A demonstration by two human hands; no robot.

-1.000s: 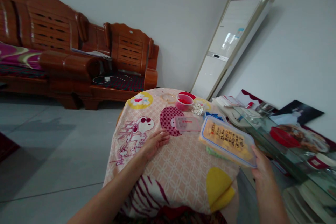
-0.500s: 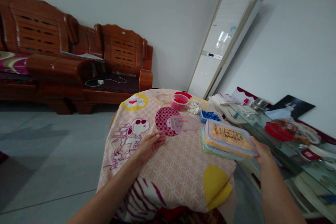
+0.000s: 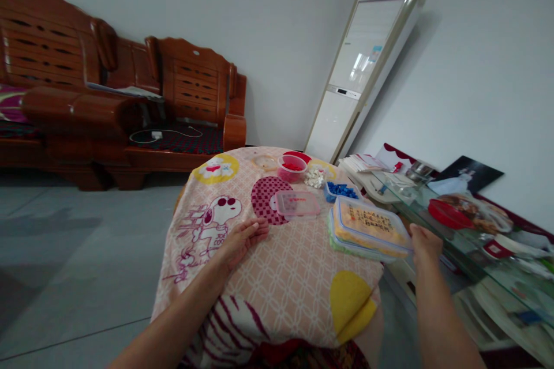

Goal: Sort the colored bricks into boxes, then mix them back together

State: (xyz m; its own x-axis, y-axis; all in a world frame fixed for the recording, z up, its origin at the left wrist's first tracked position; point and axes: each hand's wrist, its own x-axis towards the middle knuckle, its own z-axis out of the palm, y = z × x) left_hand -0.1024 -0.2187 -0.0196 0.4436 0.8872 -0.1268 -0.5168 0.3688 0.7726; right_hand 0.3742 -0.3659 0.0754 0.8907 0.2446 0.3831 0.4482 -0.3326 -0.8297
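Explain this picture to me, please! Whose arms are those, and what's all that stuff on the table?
There's no robot: those are a person's own bare arms. A camera on their head looks forward and down. On the patterned cloth sit a tub of red bits, some white pieces, a box of blue pieces, a clear pinkish box and two stacked boxes: an orange one over a green one. The left hand is open and holds nothing. The right hand is at the orange one's corner; I can't tell whether it grips.
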